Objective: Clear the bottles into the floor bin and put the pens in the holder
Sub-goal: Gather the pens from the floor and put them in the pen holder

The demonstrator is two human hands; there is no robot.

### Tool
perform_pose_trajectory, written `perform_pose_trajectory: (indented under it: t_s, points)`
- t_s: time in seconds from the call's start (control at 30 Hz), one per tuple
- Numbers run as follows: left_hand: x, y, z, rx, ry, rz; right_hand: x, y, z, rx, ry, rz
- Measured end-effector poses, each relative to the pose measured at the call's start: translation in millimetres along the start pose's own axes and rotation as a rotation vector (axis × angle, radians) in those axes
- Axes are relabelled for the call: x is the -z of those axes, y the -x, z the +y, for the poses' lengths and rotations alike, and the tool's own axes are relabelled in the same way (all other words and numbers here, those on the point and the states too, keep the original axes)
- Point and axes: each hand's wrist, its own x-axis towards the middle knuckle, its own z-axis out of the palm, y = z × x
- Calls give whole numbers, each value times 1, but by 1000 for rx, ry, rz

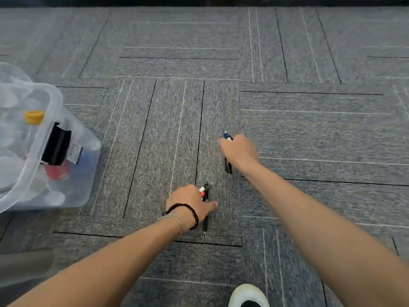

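Down over the grey carpet floor (309,129), both hands reach out from bare forearms. The left hand (188,202) is curled around a small bunch of pens (205,196): the fingers are folded in on the barrels while the thumb sticks out to the right, and the pens run roughly lengthwise away from the person, with red, white and black ends showing above the knuckles and one black tip poking out below the wrist. A dark beaded bracelet (192,211) and a pale band circle that wrist. The right hand (240,151), farther out and a little to the right, is closed in a fist on another pen or pens (228,166); a blue and white end shows past the knuckles and a black barrel shows below the palm, but how many it grips cannot be told because of blur. Whether either bunch touches the carpet cannot be told either. At the left edge stands a clear plastic bin (73,173) on the floor, well apart from both hands, with a black handle clip on its side. Inside it lie bottles (33,120), one with a yellow cap, plus a red shape low down; the rest is hazy through the wall. A white and black shoe (247,295) shows at the bottom edge.
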Motion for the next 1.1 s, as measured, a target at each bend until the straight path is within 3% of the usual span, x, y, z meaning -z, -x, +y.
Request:
perform_pose_trajectory:
  t_s: [0.2,0.37,0.5,0.63,0.77,1.1]
  points:
    - [-9,-8,10,-102,-94,11,-5,3,16,-42,-48,-39]
    - [24,-41,15,-78,341,69,-3,-6,5,-21,-104,-115]
    - [74,-75,20,-2,484,135,8,-8,-23,-58,-228,-211]
    - [118,-97,32,-44,804,134,38,-17,-76,-86,-366,-259]
    - [177,-88,50,-113,1126,135,69,-31,-137,-28,-369,-160]
    - [341,30,81,-21,1133,199,206,79,-265,-189,-615,-128]
